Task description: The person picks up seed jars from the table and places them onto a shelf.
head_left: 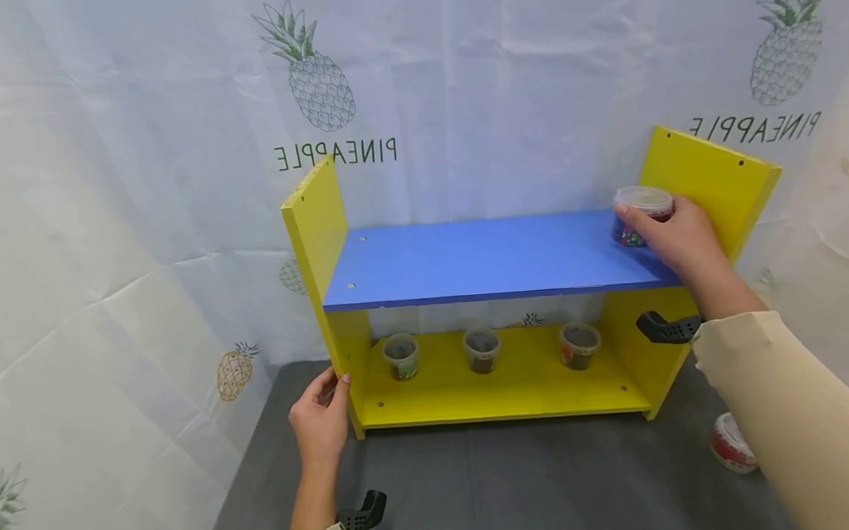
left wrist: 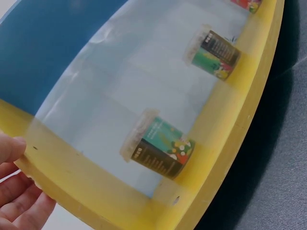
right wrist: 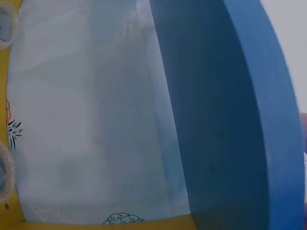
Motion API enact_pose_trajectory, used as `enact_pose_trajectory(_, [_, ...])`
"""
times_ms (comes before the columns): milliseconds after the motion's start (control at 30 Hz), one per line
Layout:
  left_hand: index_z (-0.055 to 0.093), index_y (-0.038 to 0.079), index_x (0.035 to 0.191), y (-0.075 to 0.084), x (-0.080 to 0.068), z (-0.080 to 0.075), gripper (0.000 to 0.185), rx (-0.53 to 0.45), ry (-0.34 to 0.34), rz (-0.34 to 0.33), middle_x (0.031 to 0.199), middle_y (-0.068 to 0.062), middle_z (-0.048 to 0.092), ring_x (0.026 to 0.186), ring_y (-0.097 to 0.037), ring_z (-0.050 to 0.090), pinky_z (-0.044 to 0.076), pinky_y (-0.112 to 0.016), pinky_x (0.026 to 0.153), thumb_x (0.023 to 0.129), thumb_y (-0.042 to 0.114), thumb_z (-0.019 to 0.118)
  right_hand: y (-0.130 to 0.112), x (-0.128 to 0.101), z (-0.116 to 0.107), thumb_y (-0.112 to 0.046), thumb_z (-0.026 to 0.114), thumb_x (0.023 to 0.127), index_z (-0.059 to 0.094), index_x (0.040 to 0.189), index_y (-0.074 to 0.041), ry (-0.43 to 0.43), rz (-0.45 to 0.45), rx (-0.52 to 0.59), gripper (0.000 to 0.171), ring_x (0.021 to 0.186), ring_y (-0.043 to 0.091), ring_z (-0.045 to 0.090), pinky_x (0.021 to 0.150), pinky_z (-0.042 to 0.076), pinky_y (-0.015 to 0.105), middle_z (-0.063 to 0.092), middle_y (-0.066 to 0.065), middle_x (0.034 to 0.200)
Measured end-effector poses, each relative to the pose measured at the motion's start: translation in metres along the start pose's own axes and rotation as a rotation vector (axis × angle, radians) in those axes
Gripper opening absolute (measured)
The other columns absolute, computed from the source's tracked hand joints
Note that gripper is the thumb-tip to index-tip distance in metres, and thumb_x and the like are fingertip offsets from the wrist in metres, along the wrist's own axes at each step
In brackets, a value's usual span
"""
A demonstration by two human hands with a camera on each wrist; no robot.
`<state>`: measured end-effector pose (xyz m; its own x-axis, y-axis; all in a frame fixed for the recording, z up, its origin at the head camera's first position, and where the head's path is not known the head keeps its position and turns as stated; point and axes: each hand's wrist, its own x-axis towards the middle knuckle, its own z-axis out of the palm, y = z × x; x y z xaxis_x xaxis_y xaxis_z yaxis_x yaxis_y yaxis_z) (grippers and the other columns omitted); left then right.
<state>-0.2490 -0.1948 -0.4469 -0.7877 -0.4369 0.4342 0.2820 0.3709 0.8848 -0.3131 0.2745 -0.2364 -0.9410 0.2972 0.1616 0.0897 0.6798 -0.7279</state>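
Note:
My right hand [head_left: 692, 238] grips a clear-lidded plastic tub [head_left: 643, 199] at the right end of the blue shelf board [head_left: 476, 257], beside the yellow side panel. Whether the tub's base touches the board is hard to tell. With thumb and fingers, my left hand [head_left: 319, 420] holds the front edge of the left yellow side panel [head_left: 318, 223]; the left wrist view shows that hand [left wrist: 21, 191] at the panel edge. Three small lidded tubs stand in a row on the yellow lower board [head_left: 441, 391]: left [head_left: 404, 365], middle [head_left: 483, 359] and right [head_left: 578, 353].
A red and white tub [head_left: 734, 444] is on the dark table [head_left: 543, 486], right of the shelf unit and partly behind my right sleeve. Behind everything hangs a pineapple-print cloth [head_left: 486, 88]. The right wrist view mostly shows the blue board's underside [right wrist: 216, 120].

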Motion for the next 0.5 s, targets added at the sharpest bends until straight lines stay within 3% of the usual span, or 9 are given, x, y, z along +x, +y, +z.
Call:
enact_pose_trajectory(200, [0.070, 0.003, 0.120, 0.000, -0.001, 0.001, 0.036, 0.017, 0.000, -0.005, 0.113, -0.016, 0.072, 0.100, -0.028, 0.072, 0.056, -0.023, 0.080, 0.092, 0.027, 0.070, 0.005, -0.011, -0.005, -0.083, 0.046, 0.080, 0.024, 0.155, -0.003, 0.003, -0.034, -0.020, 0.111, 0.122, 0.046, 0.041, 0.105, 0.037, 0.062, 0.039, 0.030, 0.147])
enact_pose_trajectory(433, [0.071, 0.004, 0.119, 0.000, -0.001, 0.001, 0.034, -0.011, 0.004, -0.003, 0.112, -0.015, 0.072, 0.100, -0.027, 0.072, 0.054, -0.012, 0.078, 0.092, 0.025, 0.071, 0.018, -0.044, -0.015, -0.071, 0.051, 0.088, 0.000, 0.158, -0.004, -0.044, -0.092, 0.005, 0.110, 0.142, 0.050, 0.025, 0.109, 0.029, 0.067, 0.015, 0.028, 0.159])
enact_pose_trajectory(500, [0.071, 0.004, 0.119, 0.000, -0.001, 0.000, 0.034, -0.009, 0.005, -0.001, 0.112, -0.015, 0.072, 0.100, -0.027, 0.072, 0.054, -0.011, 0.077, 0.092, 0.025, 0.071, 0.024, -0.056, -0.018, -0.064, 0.052, 0.091, -0.003, 0.158, -0.006, -0.047, -0.131, 0.016, 0.104, 0.143, 0.048, 0.024, 0.112, 0.028, 0.059, 0.013, 0.025, 0.161])
